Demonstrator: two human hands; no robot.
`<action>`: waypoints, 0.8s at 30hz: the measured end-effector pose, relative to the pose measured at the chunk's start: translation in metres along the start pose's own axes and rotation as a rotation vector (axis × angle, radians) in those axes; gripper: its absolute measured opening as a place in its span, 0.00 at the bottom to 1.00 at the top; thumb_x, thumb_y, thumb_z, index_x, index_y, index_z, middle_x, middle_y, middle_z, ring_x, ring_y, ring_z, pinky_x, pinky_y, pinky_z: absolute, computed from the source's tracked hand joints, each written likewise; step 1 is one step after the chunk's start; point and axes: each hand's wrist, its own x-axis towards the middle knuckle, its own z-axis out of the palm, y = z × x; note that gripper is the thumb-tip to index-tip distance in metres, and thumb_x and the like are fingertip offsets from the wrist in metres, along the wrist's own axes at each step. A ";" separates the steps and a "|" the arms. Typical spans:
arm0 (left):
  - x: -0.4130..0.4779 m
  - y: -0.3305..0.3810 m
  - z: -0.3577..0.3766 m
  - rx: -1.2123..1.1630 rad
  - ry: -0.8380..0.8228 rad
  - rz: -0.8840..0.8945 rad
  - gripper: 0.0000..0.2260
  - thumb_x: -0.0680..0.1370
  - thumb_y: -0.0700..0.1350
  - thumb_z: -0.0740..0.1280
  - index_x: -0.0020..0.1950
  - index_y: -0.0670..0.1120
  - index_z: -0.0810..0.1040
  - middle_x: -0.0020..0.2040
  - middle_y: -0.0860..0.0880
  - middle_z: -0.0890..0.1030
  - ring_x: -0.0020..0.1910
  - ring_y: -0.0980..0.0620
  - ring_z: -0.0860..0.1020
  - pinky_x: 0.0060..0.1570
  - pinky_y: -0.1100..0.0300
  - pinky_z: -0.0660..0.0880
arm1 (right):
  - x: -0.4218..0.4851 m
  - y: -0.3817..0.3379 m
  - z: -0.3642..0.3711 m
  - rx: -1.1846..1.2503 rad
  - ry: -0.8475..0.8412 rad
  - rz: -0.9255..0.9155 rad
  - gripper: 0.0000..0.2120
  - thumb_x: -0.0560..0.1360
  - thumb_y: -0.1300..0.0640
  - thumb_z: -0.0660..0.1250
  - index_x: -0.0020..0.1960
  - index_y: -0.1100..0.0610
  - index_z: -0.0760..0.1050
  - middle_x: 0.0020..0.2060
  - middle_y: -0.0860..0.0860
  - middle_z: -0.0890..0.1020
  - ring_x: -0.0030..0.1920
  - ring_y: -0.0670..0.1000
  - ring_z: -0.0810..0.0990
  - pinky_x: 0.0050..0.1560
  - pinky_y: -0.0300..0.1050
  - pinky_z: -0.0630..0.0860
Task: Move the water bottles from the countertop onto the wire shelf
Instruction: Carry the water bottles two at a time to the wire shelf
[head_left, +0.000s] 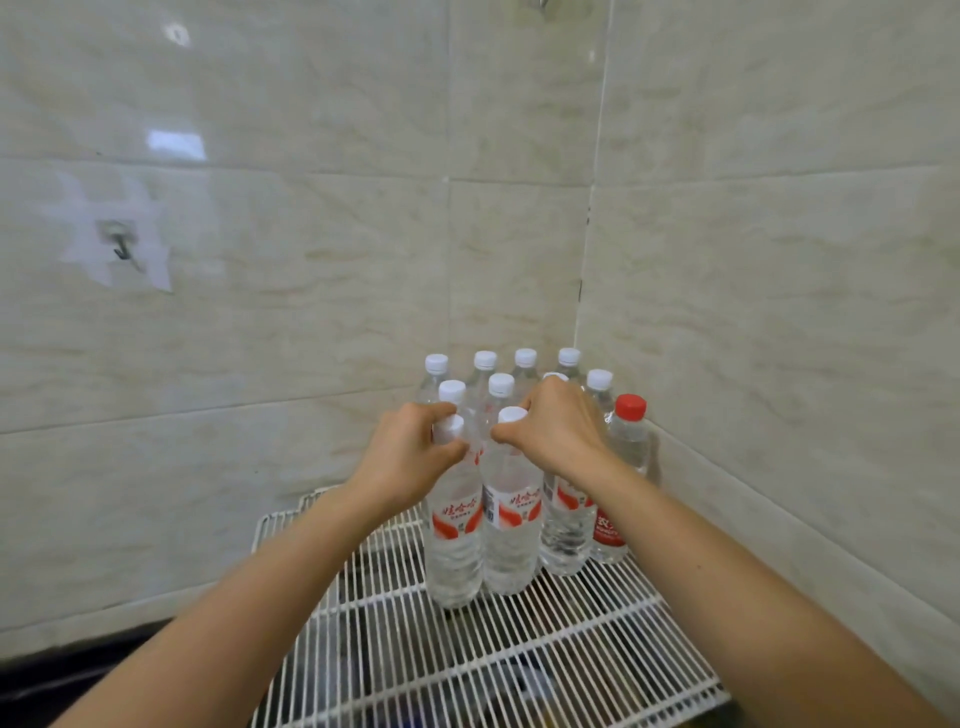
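Water bottles (485, 384) stand packed in the far right corner of the wire shelf (519, 649).
In the near row, the left bottle (454, 540) touches the middle bottle (511, 530), with the right bottle (566, 525) beside it. The left hand (410, 457) holds the left bottle's neck and the right hand (556, 431) is atop the right bottle.

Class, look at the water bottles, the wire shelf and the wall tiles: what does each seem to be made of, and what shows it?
The water bottles look like clear glossy plastic: see-through ribbed walls. The wire shelf looks like metal wire, probably white-coated: thin parallel rods. The wall tiles are likely glazed ceramic: grout lines, veining, reflections.
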 end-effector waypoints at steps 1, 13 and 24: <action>0.001 0.000 0.001 0.007 0.004 -0.005 0.10 0.71 0.42 0.71 0.51 0.42 0.82 0.38 0.47 0.82 0.41 0.46 0.81 0.35 0.67 0.71 | 0.002 0.000 0.001 -0.011 0.005 0.002 0.19 0.65 0.50 0.74 0.28 0.55 0.65 0.25 0.50 0.70 0.30 0.53 0.74 0.26 0.42 0.62; 0.012 0.001 0.009 0.017 -0.020 -0.009 0.11 0.72 0.42 0.70 0.52 0.39 0.80 0.41 0.44 0.82 0.43 0.44 0.80 0.45 0.49 0.76 | 0.015 0.006 -0.011 -0.150 -0.100 -0.108 0.16 0.68 0.48 0.73 0.35 0.57 0.70 0.32 0.51 0.76 0.34 0.52 0.76 0.30 0.44 0.67; 0.007 -0.019 0.016 -0.096 -0.001 -0.076 0.23 0.72 0.49 0.72 0.67 0.55 0.73 0.58 0.54 0.81 0.51 0.55 0.79 0.44 0.62 0.73 | 0.029 0.015 -0.020 -0.327 -0.318 -0.358 0.20 0.73 0.46 0.70 0.32 0.54 0.64 0.32 0.49 0.69 0.32 0.50 0.68 0.31 0.45 0.63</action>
